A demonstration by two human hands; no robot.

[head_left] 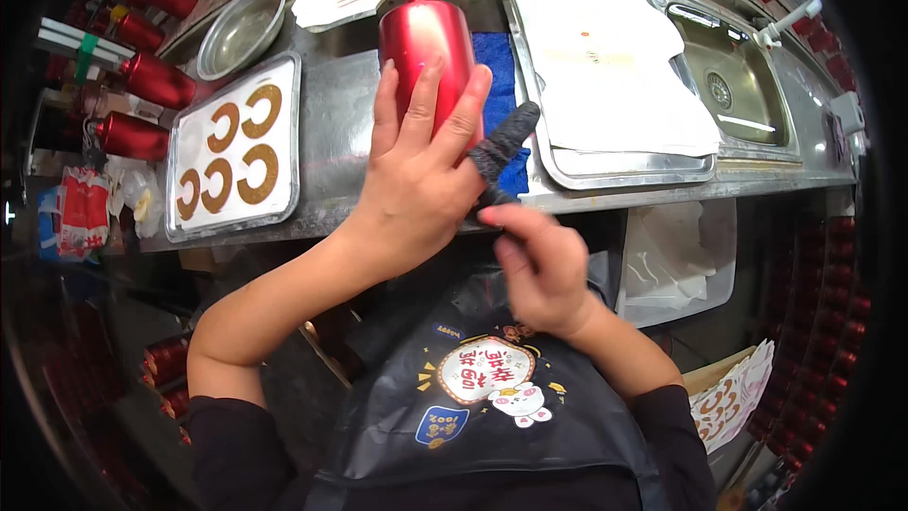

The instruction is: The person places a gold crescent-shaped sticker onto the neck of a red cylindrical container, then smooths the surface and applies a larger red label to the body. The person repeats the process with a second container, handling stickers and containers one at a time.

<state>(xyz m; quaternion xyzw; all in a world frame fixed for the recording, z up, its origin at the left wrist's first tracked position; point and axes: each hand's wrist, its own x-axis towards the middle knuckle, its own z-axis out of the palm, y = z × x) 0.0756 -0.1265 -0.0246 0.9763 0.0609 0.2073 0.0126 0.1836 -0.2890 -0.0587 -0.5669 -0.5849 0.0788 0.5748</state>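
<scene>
My left hand (416, 156) is spread, its fingers stretched over a shiny red metal bottle (426, 33) with a dark neck. I cannot tell whether the fingers touch the bottle. A black wrap (508, 140) covers the left thumb, and its lower end hangs by the thumb's base. At that lower end my right hand (544, 270) is closed, thumb and forefinger pressed together on the black wrap. Part of the bottle is hidden behind the left hand. Under and beside the bottle lies a blue cloth (515, 170) on the metal counter (336, 99).
On the left, a tray (295, 147) holds several gold-brown crescent pieces on white paper, with a metal bowl (241, 30) behind it. To the right are a tray (624, 175) of white sheets and a sink (742, 66). More red bottles (132, 135) stand at far left.
</scene>
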